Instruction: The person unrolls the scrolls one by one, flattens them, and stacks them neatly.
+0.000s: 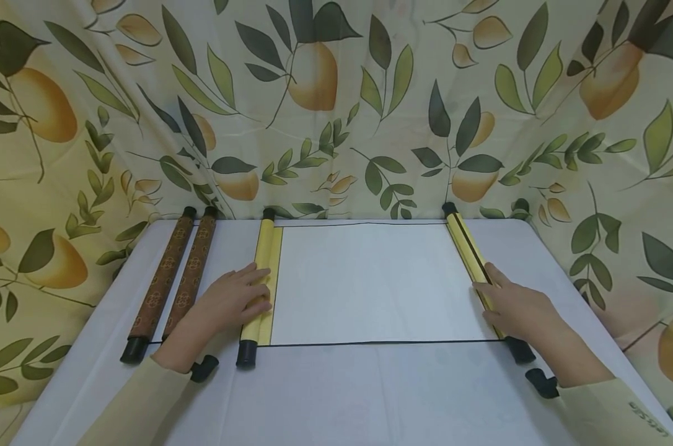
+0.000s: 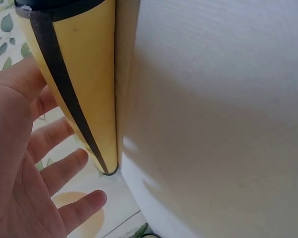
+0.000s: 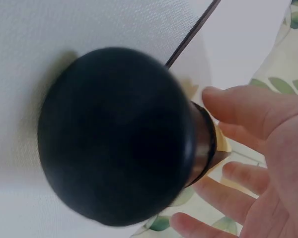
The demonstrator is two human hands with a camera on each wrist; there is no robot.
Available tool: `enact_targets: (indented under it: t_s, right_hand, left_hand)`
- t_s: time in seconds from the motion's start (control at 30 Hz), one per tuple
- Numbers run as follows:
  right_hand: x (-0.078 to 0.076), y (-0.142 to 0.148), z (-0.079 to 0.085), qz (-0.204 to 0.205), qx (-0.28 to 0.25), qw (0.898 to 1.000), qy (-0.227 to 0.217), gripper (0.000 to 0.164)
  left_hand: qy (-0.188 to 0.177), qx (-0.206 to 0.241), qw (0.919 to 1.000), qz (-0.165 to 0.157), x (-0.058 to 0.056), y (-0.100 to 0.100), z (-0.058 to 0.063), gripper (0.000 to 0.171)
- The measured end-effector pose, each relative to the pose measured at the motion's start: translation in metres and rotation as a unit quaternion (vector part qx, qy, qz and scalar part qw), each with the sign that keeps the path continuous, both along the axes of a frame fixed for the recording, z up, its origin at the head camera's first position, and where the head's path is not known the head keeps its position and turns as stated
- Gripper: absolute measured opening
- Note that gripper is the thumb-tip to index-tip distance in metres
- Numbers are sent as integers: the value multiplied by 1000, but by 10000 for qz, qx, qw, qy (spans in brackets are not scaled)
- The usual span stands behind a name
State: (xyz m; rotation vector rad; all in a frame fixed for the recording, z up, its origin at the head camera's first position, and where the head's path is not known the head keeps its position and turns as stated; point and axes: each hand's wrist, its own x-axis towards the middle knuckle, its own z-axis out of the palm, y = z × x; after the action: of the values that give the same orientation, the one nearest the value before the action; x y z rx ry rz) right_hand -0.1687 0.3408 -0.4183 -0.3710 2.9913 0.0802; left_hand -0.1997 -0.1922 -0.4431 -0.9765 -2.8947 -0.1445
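Observation:
A white hanging scroll (image 1: 364,285) lies spread on the table, with a yellow rolled end at each side. My left hand (image 1: 230,303) rests across the left roller (image 1: 265,248), fingers extended over its yellow surface. In the left wrist view, that hand's fingers (image 2: 64,171) are spread beside the yellow roll (image 2: 92,69) with its dark stripe. On the right roller (image 1: 463,238), my right hand (image 1: 520,310) touches with loosely bent fingers. The right wrist view has a black end knob (image 3: 114,139) in front, hiding much of this roller; the thumb (image 3: 228,101) is beside it.
Two brown patterned scrolls (image 1: 160,285) with black knobs lie rolled up, side by side, left of my left hand. A white cloth (image 1: 336,396) covers the table. Behind the table's far edge hangs a fruit-and-leaf patterned curtain (image 1: 392,142).

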Motion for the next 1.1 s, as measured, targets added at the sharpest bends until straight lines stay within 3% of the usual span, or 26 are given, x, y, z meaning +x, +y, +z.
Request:
enact_targets:
  t_s: [0.43, 0.7, 0.87, 1.0, 1.1]
  right_hand:
    - [0, 10, 1, -65, 142, 9999, -76, 49]
    - [-3, 11, 4, -326, -143, 9985, -425, 47]
    - [-5, 9, 8, -290, -169, 9982, -488, 52]
    - [-8, -5, 16, -195, -104, 9989, -411, 55]
    - [-12, -25, 24, 194, 22, 9998, -72, 53]
  left_hand:
    - [64, 34, 10000, 14, 1, -3, -2, 18]
    - [-22, 121, 9999, -48, 0, -3, -3, 20]
    - [-23, 192, 9998, -69, 2, -6, -2, 27]
    - [-55, 147, 9999, 53, 11, -17, 9, 33]
    - [-83, 196, 9995, 233, 19, -34, 22, 36]
